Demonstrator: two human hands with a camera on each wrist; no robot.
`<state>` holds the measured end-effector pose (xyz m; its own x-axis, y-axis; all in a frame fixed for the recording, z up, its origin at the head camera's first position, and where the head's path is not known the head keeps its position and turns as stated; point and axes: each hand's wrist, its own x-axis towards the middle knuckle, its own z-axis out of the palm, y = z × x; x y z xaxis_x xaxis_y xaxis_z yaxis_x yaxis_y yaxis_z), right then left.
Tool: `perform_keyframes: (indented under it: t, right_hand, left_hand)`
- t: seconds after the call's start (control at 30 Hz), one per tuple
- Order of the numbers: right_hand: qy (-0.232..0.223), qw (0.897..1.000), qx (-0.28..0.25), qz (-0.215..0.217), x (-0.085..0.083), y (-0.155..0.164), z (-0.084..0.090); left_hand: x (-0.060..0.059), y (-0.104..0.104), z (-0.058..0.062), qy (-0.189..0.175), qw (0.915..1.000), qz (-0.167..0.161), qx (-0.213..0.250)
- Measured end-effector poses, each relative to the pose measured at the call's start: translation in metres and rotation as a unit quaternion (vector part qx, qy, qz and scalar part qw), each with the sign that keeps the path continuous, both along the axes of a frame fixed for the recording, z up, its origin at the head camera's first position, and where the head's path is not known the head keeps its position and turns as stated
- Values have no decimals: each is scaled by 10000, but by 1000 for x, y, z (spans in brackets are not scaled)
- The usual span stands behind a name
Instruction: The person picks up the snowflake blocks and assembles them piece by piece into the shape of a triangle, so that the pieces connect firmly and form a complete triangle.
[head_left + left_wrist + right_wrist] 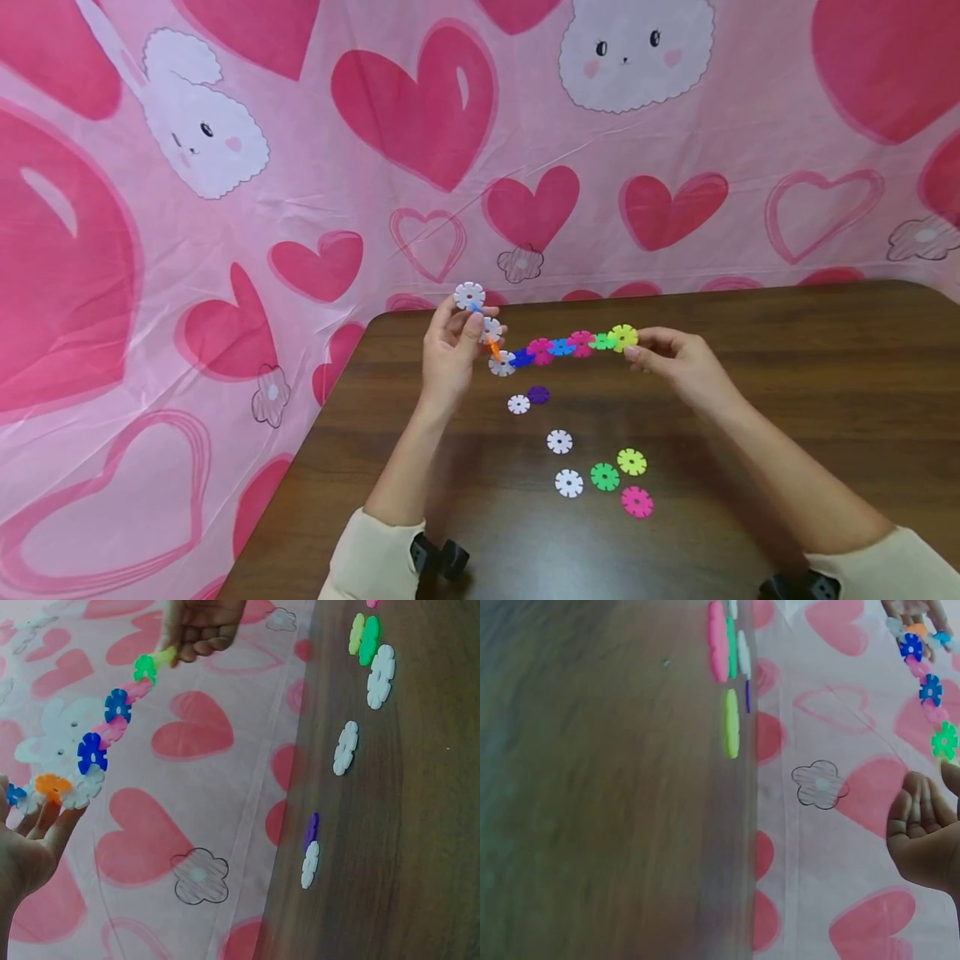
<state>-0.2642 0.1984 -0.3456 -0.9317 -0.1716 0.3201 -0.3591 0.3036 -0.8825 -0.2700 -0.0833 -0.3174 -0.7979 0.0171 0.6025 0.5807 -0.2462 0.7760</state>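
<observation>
left hand [450,350] gripping white end of linked disc chain [558,346], chain hanging above table [787,375]; right hand [675,358] pinching its yellow-green end; loose discs [603,477] lying on table beneath, near both wrists.

Chain of interlocked snowflake discs [551,346] (white, orange, blue, pink, green, yellow), held in the air above the table, sagging slightly between its white end at left and yellow end at right.
</observation>
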Motion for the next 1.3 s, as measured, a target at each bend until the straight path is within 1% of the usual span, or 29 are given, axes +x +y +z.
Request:
perform_keyframes:
  t: [0.07, 0.13, 0.2, 0.27, 0.33, 0.4, 0.43, 0.5, 0.53, 0.6, 0.73, 0.87, 1.03, 1.1, 1.17, 1.23, 1.3]
  right_hand:
    - [-220, 9981, 522, 246, -2, 3, -2]
    - [-366, 9907, 1137, 651, -4, 5, -6]
    - [-485, 9765, 1784, 1111, -5, 7, -10]
    - [-540, 9566, 2414, 1539, -6, 8, -16]
    - [-630, 9360, 2929, 1847, -5, 7, -21]
    - [-707, 9178, 3333, 2041, -3, 6, -26]
    - [-737, 9106, 3485, 2098, -2, 5, -28]
    - [-833, 9008, 3706, 2107, 0, 3, -30]
    - [-770, 8964, 3815, 2120, 1, 2, -31]
    - [-743, 8914, 3960, 2077, 1, -1, -32]
    - [-623, 8888, 4040, 2074, -1, -4, -35]
    - [-632, 8919, 3962, 2087, -2, -4, -38]
    - [-665, 8967, 3837, 2103, -1, -2, -38]
    - [-715, 9037, 3635, 2145, -1, -1, -36]
    - [-779, 9147, 3303, 2193, -2, 1, -33]
    - [-936, 9302, 2766, 2223, -4, 4, -29]
    - [-1024, 9474, 2158, 2129, -6, 6, -23]
  left_hand:
    - [0, -1, 1, -17, 9998, 171, 73]
    - [0, -2, 2, -59, 9995, 287, 134]
    - [-1, -3, 2, -106, 9991, 364, 162]
    - [-1, -3, 1, -135, 9990, 411, 147]
    - [-1, -3, 0, -157, 9989, 410, 130]
    - [-1, -2, -2, -141, 9991, 376, 107]
    - [-2, -2, -3, -133, 9992, 367, 84]
    - [-2, 0, -4, -94, 9994, 337, 47]
    - [-2, 0, -4, -71, 9994, 333, 22]
    - [-3, 2, -5, -32, 9994, 344, -38]
    - [-4, 5, -5, -16, 9989, 412, -207]
    - [-4, 8, -6, -40, 9982, 483, -341]
    - [-5, 10, -8, -16, 9985, 454, -310]
    - [-5, 11, -10, -7, 9984, 448, -337]
    - [-4, 12, -12, 5, 9982, 442, -398]
    - [-3, 14, -14, -17, 9977, 462, -504]
    - [-2, 17, -15, -21, 9974, 442, -565]
